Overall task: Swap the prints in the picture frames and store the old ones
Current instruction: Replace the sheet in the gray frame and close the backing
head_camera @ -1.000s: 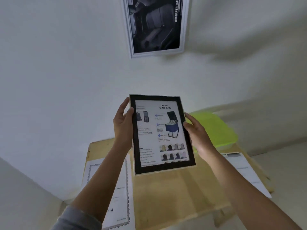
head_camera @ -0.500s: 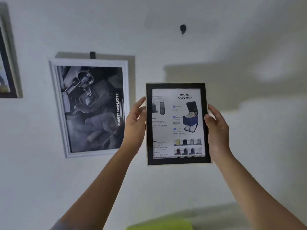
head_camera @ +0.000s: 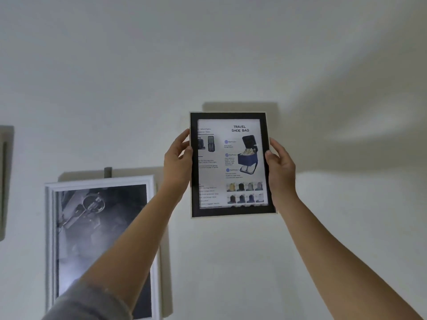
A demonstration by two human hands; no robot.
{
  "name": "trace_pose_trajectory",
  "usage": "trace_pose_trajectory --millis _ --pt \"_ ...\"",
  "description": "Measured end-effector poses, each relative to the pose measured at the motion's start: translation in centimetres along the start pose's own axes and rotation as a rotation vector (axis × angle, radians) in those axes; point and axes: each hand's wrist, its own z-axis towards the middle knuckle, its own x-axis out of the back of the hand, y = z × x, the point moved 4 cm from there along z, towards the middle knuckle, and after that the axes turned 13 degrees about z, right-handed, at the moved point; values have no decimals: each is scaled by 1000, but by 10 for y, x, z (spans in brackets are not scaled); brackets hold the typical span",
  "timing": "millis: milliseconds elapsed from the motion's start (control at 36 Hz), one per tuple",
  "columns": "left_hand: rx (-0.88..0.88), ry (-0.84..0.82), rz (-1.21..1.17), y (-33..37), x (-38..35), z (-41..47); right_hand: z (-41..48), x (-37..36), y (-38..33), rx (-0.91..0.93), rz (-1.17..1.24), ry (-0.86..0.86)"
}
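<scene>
A black rectangular picture frame [head_camera: 230, 165] holding a white "TRAVEL SHOE BAG" product print is held upright in front of the pale painted wall [head_camera: 231, 54]. It is up and to the right of a white moulded frame with a black-and-white photo [head_camera: 101, 239] that hangs from a small dark hook [head_camera: 108, 172]. The left hand [head_camera: 178, 162] grips the frame's left edge, thumb on the front and fingers curled behind. The right hand [head_camera: 280, 167] grips the right edge the same way. A shadow sits just above the top edge, so the frame looks close to the wall, though I cannot tell whether it touches. The step in hand appears to be rehanging it with the new print. Its wall hook is hidden behind the frame, so it is best found by feel. Hold the top edge level, slide the back down the wall until the hanger catches, test the weight, then release one hand at a time.
</scene>
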Motion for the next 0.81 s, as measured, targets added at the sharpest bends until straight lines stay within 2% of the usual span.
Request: trace_pose_trajectory --millis 250,806 --pt "-43 29 136 -10 1 27 26 -14 12 70 -58 -7" --pt "-161 80 261 -42 -13 -11 7 15 38 111 -220 6"
